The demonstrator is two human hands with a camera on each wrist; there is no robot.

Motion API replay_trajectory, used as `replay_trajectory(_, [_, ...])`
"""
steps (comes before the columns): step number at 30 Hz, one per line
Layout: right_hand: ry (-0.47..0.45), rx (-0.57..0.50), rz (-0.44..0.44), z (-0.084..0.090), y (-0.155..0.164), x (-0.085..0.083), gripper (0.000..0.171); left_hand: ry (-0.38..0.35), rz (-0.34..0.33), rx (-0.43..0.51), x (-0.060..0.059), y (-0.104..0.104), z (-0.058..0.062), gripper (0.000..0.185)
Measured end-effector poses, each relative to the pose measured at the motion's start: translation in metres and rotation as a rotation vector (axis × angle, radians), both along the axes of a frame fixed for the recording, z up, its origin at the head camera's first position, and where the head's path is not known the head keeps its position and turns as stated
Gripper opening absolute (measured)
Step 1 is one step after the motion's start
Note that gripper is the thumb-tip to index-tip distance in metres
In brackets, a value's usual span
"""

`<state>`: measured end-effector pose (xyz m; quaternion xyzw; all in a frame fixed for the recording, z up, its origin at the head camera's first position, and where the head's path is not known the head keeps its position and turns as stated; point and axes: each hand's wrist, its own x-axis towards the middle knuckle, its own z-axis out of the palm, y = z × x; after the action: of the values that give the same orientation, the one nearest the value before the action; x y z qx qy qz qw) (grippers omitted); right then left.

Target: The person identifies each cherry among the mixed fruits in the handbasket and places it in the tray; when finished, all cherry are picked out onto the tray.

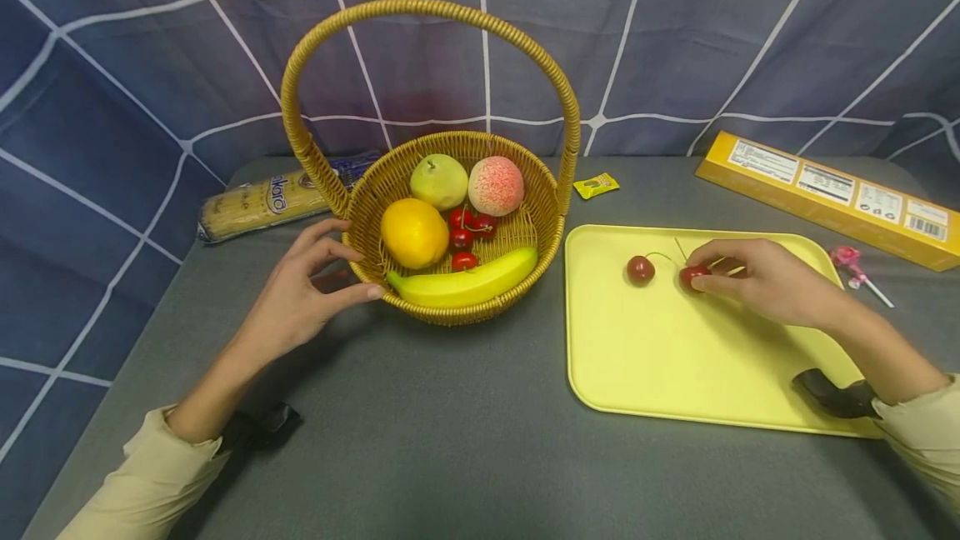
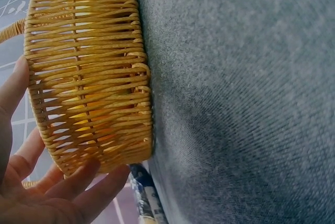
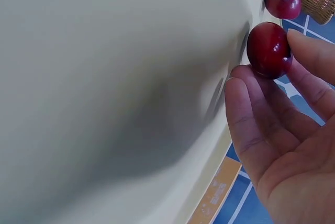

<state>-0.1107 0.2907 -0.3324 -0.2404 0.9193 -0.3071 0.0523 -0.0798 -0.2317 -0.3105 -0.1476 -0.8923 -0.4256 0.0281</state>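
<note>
Right hand [image 1: 765, 277]: a cherry [image 1: 692, 276] is pinched on the tray [image 1: 675, 373] (a second cherry [image 1: 641, 269] lies just beside).
Left hand [image 1: 303, 294]: the basket [image 1: 360, 198] is touched by loose, straight fingers.

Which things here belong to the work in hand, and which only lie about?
In use: left hand steadying basket; right hand pinching cherry; second cherry; yellow tray.
Lying about: pasta packet, yellow box, lollipop, small sachet.

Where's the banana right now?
Head view: the banana lies along the near inside wall of the wicker basket, just below the orange and cherries.
</note>
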Motion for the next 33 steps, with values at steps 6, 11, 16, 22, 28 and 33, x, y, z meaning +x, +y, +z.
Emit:
replay_trajectory(6, [0.001,-0.004,-0.017,0.000,0.000,0.001,0.013,0.001,0.003,-0.002,0.000,0.000,-0.001,0.035])
replay_trajectory(11, [0.008,-0.026,-0.052,0.002,-0.003,0.003,0.014,-0.008,0.005,0.002,0.000,0.001,0.000,0.035])
replay_trajectory(16, [0.031,-0.040,-0.090,0.007,-0.008,0.005,0.015,-0.003,0.004,-0.004,0.000,0.001,0.000,0.034])
replay_trajectory(22, [0.109,-0.060,-0.029,0.017,-0.030,0.008,0.018,0.004,0.008,-0.018,0.000,-0.002,-0.002,0.034])
replay_trajectory(28, [0.118,-0.093,0.090,0.033,-0.067,0.010,0.014,0.015,-0.002,-0.004,0.000,-0.003,-0.004,0.035])
replay_trajectory(33, [0.145,-0.131,0.168,0.043,-0.102,0.011,0.013,0.024,-0.004,-0.009,0.000,-0.003,-0.004,0.034])
